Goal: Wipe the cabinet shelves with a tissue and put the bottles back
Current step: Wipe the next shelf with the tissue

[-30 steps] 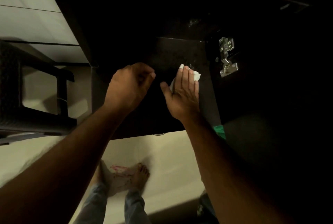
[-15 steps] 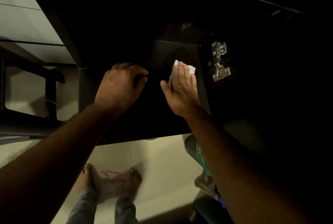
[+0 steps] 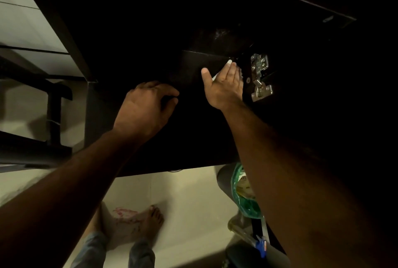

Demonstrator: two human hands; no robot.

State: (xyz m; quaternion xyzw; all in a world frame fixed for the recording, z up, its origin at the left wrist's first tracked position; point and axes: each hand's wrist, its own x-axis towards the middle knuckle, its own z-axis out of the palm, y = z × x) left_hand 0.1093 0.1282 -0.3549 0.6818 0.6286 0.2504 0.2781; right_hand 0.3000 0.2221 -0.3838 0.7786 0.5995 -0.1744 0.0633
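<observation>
Your right hand (image 3: 225, 86), fingers straight, presses the tissue (image 3: 228, 62) into the shelf's (image 3: 202, 63) far right corner; your left hand (image 3: 146, 106) rests curled, empty. Wiping's underway; bottles (image 3: 245, 194) wait below.

2 hands (image 3: 146, 106), 1 tissue (image 3: 229, 62), 1 hinge (image 3: 260, 77)

No legible text, brand, number or sign is present. The green packet (image 3: 244, 194) at 5 o'clock carries a pale label with dark print, too blurred to read. The blue-capped bottle (image 3: 256, 243) below it and the metal hinge (image 3: 259, 77) at 1 o'clock show no readable marking.
</observation>
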